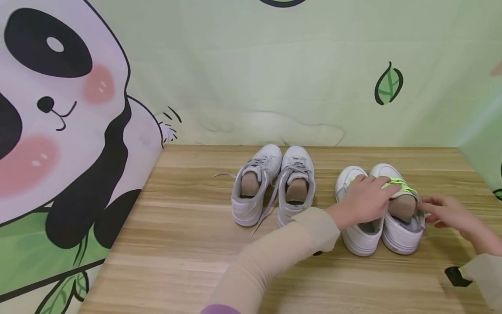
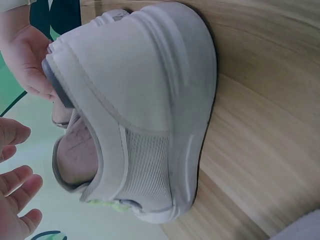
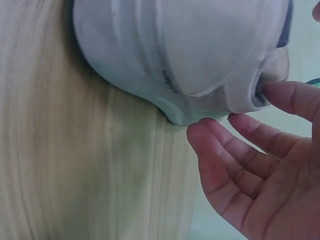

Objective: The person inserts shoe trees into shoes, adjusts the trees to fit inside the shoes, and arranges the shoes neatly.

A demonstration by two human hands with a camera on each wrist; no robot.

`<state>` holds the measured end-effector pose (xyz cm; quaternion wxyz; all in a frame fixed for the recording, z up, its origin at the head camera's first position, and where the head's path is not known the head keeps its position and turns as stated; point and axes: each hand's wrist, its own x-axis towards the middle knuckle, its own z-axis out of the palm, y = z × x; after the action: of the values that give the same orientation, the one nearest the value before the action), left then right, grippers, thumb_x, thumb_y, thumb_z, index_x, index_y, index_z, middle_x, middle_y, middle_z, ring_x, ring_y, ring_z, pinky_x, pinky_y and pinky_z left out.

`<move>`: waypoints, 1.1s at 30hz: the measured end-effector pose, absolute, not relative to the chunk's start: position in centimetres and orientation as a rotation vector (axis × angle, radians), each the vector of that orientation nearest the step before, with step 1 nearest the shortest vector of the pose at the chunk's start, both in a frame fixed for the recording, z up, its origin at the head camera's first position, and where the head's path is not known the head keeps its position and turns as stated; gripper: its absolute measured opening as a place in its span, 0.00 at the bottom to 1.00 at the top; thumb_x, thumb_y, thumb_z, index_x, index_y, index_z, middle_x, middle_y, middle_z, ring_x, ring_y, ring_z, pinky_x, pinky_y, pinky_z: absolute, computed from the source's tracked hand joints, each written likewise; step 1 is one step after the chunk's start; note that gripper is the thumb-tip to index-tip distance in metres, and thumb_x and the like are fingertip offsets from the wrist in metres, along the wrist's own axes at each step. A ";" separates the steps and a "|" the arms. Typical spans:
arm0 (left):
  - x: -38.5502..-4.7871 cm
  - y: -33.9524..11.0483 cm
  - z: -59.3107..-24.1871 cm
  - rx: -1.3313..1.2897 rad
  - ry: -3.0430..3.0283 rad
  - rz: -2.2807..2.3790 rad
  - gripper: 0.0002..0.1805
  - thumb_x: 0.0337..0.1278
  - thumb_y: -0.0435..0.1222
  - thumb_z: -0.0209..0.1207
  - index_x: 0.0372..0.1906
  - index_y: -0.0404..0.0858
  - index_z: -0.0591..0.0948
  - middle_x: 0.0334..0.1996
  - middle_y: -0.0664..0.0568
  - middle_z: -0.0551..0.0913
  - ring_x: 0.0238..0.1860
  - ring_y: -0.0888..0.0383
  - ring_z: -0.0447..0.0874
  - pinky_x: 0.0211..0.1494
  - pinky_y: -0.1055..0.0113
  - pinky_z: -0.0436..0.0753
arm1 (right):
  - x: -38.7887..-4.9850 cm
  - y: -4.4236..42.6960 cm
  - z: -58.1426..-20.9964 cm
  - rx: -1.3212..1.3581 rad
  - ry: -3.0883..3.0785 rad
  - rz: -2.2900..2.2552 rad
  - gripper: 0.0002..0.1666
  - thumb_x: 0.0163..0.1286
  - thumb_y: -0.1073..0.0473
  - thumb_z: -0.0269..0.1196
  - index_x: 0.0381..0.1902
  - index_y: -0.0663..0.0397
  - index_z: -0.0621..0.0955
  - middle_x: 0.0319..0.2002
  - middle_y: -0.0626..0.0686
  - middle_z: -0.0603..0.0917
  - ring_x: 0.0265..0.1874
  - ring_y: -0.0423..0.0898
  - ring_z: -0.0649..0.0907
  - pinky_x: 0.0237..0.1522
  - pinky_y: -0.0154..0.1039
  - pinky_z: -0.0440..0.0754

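Observation:
Two white sneakers with neon green laces stand side by side, toes toward the wall, on the right of the wooden surface in the head view. My left hand (image 1: 364, 200) is over the left sneaker (image 1: 362, 240), its fingers reaching toward the laces of the right sneaker (image 1: 401, 240). In the left wrist view its fingers (image 2: 20, 195) are loosely extended, holding nothing. At the outer side of the right sneaker, my right hand (image 1: 451, 213) pinches the collar. The right wrist view shows the thumb (image 3: 287, 97) at the collar's inner edge and the other fingers outside.
A second pair of white sneakers with grey laces, one left (image 1: 247, 209) and one right (image 1: 298, 174), stands nearer the middle, its laces trailing loose. Behind the wooden surface (image 1: 176, 244) rises a green wall cloth (image 1: 235, 65) with a panda picture (image 1: 90, 109) on the left.

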<state>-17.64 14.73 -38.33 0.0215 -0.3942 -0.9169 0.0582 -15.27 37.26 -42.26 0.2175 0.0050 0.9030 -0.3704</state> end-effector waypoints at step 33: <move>-20.9 6.5 -35.1 -1.030 -2.622 -0.027 0.19 0.59 0.43 0.48 0.56 0.51 0.70 0.53 0.59 0.73 0.52 0.61 0.73 0.54 0.68 0.70 | -15.7 34.6 -39.6 -0.045 2.802 -0.955 0.32 0.69 0.50 0.43 0.53 0.78 0.64 0.49 0.78 0.68 0.36 0.55 0.78 0.31 0.45 0.76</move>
<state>-20.87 6.54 -35.08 0.1614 -0.3608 -0.9185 -0.0096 -15.75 34.61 -39.60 0.0905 -0.0151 0.9425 -0.3214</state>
